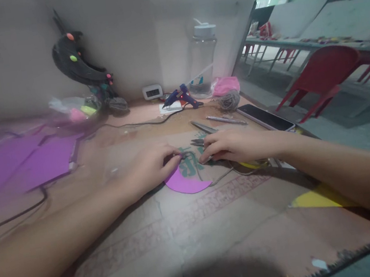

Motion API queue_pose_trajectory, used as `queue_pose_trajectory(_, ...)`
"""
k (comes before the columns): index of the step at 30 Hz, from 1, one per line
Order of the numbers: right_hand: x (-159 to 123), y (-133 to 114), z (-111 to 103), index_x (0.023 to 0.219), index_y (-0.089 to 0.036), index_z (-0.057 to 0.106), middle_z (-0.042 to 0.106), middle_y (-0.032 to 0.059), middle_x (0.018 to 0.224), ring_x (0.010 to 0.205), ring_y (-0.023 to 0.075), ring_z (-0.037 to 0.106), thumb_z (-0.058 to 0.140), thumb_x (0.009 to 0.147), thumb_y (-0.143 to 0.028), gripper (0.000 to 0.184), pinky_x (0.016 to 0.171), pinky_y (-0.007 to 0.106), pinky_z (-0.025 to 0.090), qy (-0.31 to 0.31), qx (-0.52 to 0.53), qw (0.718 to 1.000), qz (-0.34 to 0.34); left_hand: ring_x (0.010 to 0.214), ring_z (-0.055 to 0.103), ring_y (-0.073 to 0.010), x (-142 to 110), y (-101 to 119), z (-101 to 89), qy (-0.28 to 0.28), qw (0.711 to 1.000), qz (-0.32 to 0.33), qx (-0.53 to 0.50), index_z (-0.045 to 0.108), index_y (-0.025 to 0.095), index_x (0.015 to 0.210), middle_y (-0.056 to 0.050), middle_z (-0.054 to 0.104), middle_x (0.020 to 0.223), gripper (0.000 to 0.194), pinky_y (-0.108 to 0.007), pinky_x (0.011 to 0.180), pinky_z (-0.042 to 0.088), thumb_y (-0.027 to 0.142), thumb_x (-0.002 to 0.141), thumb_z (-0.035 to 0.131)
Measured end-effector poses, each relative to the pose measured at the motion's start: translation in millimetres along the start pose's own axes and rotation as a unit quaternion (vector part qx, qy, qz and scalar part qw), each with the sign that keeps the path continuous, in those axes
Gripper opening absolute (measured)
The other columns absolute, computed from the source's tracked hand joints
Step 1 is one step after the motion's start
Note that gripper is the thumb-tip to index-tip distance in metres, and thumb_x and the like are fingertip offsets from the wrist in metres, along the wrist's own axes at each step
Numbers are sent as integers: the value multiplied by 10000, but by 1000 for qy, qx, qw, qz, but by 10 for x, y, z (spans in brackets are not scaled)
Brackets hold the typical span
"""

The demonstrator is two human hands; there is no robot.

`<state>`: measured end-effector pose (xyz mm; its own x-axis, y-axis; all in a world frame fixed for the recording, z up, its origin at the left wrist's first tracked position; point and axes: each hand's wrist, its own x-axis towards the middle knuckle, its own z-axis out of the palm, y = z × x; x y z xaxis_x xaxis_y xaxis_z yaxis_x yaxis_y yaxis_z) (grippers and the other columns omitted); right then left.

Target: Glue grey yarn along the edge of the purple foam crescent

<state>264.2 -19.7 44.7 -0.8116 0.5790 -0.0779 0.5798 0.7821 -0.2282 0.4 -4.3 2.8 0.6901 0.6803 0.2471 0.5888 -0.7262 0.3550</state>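
Observation:
My left hand [169, 161] is pinched closed at the left tip of a purple paper crescent [191, 184]. A strand of grey yarn [195, 162] runs from its fingertips and loops over the crescent's inner side. My right hand [222, 146] rests just right of the crescent with its fingers curled together, their tips close to the yarn. Open scissors blades [204, 127] point left from behind this hand. Their handles are hidden, and whether the hand grips them or the yarn is unclear.
Purple sheets [36, 159] lie left. At the back are a black crescent with pompoms [80, 64], a small clock [153, 92], a blue glue gun [179, 95], a clear bottle [201, 58] and a yarn ball [230, 100]. A pen [226, 120] and phone [266, 118] lie right.

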Motion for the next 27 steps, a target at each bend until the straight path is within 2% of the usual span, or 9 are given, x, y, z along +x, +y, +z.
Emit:
queue_pose_trajectory(4,43,57,54,1060,-211,709,656,37,995,892,139,599,531,948,-232,211,800,255,416,16,68,998,-2,859,662,-202,5,4,-5,-2,1000,1,9,718,187,987,-64,737,940,279,-302,760,477,304,939,468)
queue_pose_trajectory(9,57,-5,65,938,-185,701,691,18,903,817,134,605,575,920,-224,133,738,245,411,38,51,997,52,862,663,-204,2,6,-16,0,1000,7,12,719,182,988,-68,741,942,287,-307,766,480,312,941,467)
queue_pose_trajectory(12,63,-80,79,938,-187,691,698,19,910,829,141,614,566,924,-224,132,741,244,413,46,41,996,66,855,662,-204,0,9,-17,-1,1000,5,12,719,187,971,-65,740,933,279,-307,760,478,307,940,470)
queue_pose_trajectory(17,73,-335,201,961,-140,679,670,87,889,789,200,600,471,975,-282,253,744,317,405,70,-109,983,127,845,661,-200,5,13,-5,-1,1000,-1,1,715,187,973,-61,738,932,269,-304,753,476,305,940,476)
queue_pose_trajectory(20,55,-435,295,969,-106,661,640,127,936,850,236,591,510,959,-376,309,763,341,408,107,-173,972,115,842,658,-201,8,15,-2,2,1000,2,2,715,179,959,-65,737,923,261,-304,757,474,295,936,482)
queue_pose_trajectory(23,28,-439,333,980,-122,647,629,109,946,857,217,584,489,964,-286,228,752,319,405,132,-166,971,108,838,657,-200,5,16,-8,2,1000,1,5,715,181,951,-63,738,914,259,-303,754,475,292,935,481)
queue_pose_trajectory(27,6,-433,249,990,-148,651,652,81,936,833,188,590,470,942,-170,188,727,290,396,98,-107,984,107,845,662,-199,-2,3,-5,1,1000,2,4,713,191,964,-60,737,927,264,-300,752,478,307,939,478)
